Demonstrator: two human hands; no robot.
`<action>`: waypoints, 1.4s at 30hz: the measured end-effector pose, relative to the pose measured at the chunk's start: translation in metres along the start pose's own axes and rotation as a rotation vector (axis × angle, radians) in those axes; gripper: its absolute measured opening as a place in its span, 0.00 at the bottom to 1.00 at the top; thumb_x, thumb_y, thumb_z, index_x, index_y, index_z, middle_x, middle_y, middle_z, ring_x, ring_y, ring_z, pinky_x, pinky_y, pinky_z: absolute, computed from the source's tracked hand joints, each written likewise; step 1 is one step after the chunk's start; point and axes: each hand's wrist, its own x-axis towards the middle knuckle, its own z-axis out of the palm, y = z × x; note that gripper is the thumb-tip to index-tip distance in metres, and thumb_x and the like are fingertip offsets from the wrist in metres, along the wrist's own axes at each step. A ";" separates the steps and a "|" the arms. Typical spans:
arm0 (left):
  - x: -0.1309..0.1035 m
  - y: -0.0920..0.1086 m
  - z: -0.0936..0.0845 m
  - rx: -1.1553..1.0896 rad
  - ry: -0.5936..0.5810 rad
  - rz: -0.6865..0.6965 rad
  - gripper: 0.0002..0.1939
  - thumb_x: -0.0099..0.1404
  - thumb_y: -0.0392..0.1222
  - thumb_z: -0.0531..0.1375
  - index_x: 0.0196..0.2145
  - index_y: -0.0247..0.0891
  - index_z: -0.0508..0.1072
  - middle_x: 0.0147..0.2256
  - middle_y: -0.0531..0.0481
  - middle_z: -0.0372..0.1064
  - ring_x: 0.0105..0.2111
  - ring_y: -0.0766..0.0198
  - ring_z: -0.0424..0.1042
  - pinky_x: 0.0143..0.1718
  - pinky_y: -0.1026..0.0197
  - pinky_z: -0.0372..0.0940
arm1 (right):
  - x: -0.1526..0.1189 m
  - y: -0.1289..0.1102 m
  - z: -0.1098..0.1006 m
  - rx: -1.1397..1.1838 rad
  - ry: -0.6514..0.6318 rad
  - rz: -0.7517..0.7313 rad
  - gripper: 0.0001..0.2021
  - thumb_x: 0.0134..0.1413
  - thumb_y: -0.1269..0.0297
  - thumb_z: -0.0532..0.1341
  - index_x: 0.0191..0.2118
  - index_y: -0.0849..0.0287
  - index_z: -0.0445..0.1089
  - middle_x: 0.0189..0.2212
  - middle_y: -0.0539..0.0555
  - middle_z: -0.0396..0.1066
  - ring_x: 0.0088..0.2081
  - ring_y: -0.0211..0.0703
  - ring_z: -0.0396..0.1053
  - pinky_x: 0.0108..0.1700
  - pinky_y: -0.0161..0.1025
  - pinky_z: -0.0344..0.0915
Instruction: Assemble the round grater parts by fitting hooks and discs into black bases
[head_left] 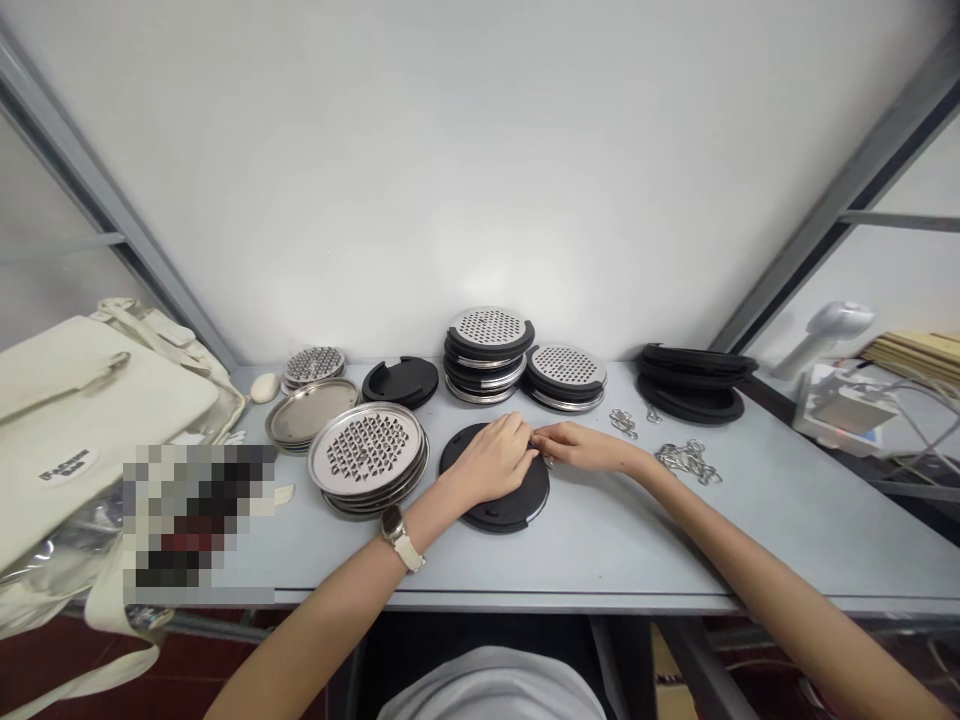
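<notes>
A round black disc [499, 512] with a thin silvery edge at its lower right lies flat near the middle of the table. My left hand [495, 460] rests on top of it with the fingers bent; what its fingertips hold, if anything, is hidden. At the disc's upper right edge my right hand [574, 445] is closed in a pinch, its fingertips close to the left ones. A small bit of metal shows just under the right fingers, too small to make out.
Grater discs [367, 450] and plain metal discs [311, 412] are stacked to the left. Behind stand grater stacks in black rings [489, 340], [566, 375] and a black holder [401, 382]. Metal hooks [688, 460] and black rings [694, 385] lie right; a bag [112, 400] sits left.
</notes>
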 end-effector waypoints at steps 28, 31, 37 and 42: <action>0.001 0.001 0.001 0.014 0.009 0.007 0.03 0.67 0.37 0.52 0.37 0.36 0.62 0.37 0.46 0.60 0.39 0.57 0.63 0.42 0.54 0.62 | 0.002 0.005 -0.001 -0.041 -0.038 -0.050 0.13 0.59 0.60 0.48 0.24 0.58 0.55 0.20 0.44 0.52 0.23 0.33 0.49 0.27 0.33 0.50; 0.001 0.001 0.001 0.012 0.009 0.005 0.02 0.67 0.37 0.52 0.37 0.37 0.62 0.37 0.46 0.60 0.39 0.57 0.63 0.42 0.54 0.63 | 0.002 0.005 -0.001 -0.045 -0.040 -0.050 0.13 0.58 0.61 0.48 0.23 0.58 0.54 0.20 0.44 0.51 0.23 0.33 0.48 0.26 0.33 0.50; 0.001 0.001 0.001 0.016 0.006 0.014 0.02 0.67 0.37 0.51 0.37 0.37 0.62 0.37 0.46 0.61 0.39 0.57 0.63 0.41 0.55 0.63 | 0.002 0.005 -0.002 -0.050 -0.049 -0.042 0.12 0.57 0.62 0.48 0.24 0.58 0.54 0.20 0.44 0.51 0.23 0.33 0.48 0.26 0.34 0.50; 0.001 0.002 0.001 0.020 0.003 0.021 0.02 0.67 0.37 0.52 0.37 0.36 0.62 0.37 0.46 0.61 0.39 0.57 0.63 0.41 0.55 0.62 | 0.002 0.004 -0.002 -0.051 -0.050 -0.038 0.12 0.58 0.62 0.48 0.24 0.59 0.56 0.21 0.45 0.54 0.24 0.34 0.50 0.27 0.34 0.52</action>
